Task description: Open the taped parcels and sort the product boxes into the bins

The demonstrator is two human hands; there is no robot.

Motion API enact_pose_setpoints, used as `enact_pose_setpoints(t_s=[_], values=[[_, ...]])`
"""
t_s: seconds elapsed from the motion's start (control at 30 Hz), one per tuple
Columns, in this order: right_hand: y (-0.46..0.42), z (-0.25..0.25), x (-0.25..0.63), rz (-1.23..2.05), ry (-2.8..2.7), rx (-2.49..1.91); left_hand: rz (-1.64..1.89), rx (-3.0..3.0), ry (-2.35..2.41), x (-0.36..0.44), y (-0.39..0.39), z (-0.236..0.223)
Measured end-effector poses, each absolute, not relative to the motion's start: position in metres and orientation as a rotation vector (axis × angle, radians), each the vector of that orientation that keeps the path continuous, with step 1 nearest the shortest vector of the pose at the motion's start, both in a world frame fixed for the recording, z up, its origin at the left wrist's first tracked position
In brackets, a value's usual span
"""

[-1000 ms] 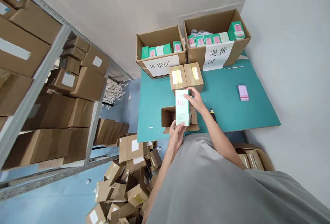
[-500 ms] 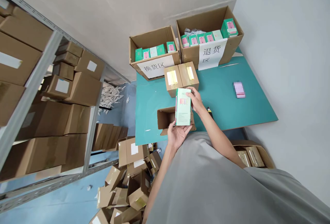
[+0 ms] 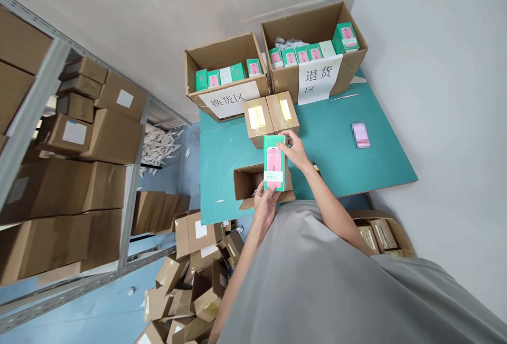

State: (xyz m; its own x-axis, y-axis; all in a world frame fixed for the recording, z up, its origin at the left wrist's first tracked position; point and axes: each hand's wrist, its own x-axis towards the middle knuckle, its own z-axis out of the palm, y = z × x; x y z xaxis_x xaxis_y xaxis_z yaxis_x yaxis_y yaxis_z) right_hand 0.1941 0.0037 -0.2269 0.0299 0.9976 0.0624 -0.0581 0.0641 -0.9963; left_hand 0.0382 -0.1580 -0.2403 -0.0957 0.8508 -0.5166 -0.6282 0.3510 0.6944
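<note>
Green box point(image 3: 274, 163) between both hands' fingers point(image 3: 271, 188).

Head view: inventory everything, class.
Held box: one, green, centre
Table: one, teal, centre
Large cartons: two, brown, table back
Packed boxes: eleven, mostly green, inside
Signs: two, white, carton fronts
Taped cartons: two, brown, table centre
Open carton: one, brown, table front
Blurred item: one, pink, table right
Obscured item: one, dark, table front
Rack: one, grey, left
Other cartons: many, brown, rack, floor
Strips: many, white, floor
Floor: one, blue, below
Walls: two, grey, behind
Shirt: one, grey, foreground
Hands: two, bare, on held box
</note>
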Motion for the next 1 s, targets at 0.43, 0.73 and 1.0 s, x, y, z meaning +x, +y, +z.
enact_pose_setpoints(t_s=[0.43, 0.73, 1.0], values=[[0.006, -0.244, 0.194, 1.324, -0.877, -1.089, 1.064, 0.009, 0.823, 0.031, -0.150, -0.229], [0.002, -0.241, 0.199, 1.398, -0.832, -1.065, 1.027, 0.080, 0.901, 0.034, -0.150, -0.235], [0.008, -0.240, 0.209, 1.288, -0.999, -1.074, 1.175, 0.244, 1.071, 0.038, -0.151, -0.238]])
